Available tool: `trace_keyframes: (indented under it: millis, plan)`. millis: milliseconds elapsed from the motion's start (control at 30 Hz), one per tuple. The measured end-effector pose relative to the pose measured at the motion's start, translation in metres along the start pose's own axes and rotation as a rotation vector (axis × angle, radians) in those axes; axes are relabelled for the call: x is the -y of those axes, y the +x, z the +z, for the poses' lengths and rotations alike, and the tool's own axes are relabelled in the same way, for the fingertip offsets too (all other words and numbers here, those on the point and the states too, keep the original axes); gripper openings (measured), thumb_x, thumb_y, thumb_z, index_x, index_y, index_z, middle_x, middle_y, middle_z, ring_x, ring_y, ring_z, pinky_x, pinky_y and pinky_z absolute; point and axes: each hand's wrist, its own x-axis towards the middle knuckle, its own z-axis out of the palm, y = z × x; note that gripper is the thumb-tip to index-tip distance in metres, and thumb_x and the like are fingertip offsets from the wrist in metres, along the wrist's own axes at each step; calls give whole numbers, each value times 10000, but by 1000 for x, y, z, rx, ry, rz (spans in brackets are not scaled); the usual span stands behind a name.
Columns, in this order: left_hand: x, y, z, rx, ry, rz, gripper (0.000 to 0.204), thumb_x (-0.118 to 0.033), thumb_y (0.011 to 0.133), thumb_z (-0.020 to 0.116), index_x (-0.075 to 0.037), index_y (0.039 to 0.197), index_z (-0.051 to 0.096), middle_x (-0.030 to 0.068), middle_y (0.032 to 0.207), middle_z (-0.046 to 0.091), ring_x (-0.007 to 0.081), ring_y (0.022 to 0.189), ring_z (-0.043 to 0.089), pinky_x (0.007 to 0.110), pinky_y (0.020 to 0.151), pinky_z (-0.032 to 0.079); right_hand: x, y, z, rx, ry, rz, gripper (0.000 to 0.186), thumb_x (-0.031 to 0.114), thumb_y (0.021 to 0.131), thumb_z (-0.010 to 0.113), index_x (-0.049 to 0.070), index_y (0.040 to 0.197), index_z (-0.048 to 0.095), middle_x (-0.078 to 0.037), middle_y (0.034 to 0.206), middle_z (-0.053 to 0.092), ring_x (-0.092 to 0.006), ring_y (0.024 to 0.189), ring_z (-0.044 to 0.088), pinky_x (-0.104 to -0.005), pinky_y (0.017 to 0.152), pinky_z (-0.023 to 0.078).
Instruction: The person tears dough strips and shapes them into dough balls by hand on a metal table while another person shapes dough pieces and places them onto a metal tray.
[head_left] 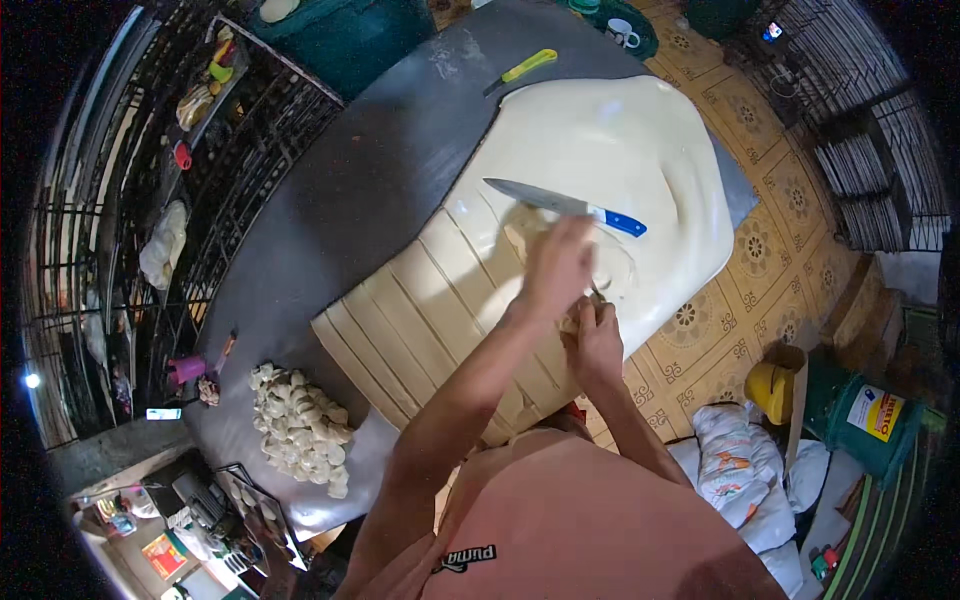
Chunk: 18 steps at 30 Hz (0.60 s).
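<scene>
A large slab of pale dough (pixel 620 130) covers much of the dark table. Its near left part is scored into long strips (pixel 400 300). My left hand (pixel 562 262) is over the dough, smeared by motion, so its fingers do not show clearly. My right hand (pixel 598 345) is closed close to the slab's right side, with a small shiny bit sticking up from its fingers; what it holds is too small to make out. Just beyond my left hand, a kitchen knife (pixel 545 197) with a blue handle lies on the dough. A darker, rough patch of dough lies around my left hand.
Many small dough pieces (pixel 300 425) are heaped on the table (pixel 330 190) at the left. A tool with a yellow-green handle (pixel 530 65) lies beyond the slab. White sacks (pixel 730 460) and a green bucket (pixel 870 420) stand at the right on the tiled floor (pixel 700 320).
</scene>
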Motion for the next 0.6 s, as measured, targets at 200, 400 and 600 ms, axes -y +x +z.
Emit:
trace_keyframes:
  millis: [200,400,600]
  plan:
    - [66,-23,-15,-102,178,-271,442,-231,730,670,-35,1123,622,147,1120,549,329,1129,479,439,983,391,16,5,4,-54,-77,-67,624,176,818,662,31,1353,376,-257,1171,464,-446,1000,541,-494,813,502]
    - [75,-30,-7,-27,27,-266,237,-103,695,667,-33,921,647,188,1027,597,360,1001,569,434,861,471,30,-1,16,-199,-95,-80,749,105,795,666,31,1442,296,-244,1108,528,-430,932,569,-478,767,484]
    - [23,-143,-40,-87,-465,-434,489,-88,704,667,-2,1151,490,221,1020,620,353,885,641,424,776,506,21,-7,19,-163,-132,-101,705,123,793,632,68,1429,333,-232,1123,536,-431,987,564,-488,802,492]
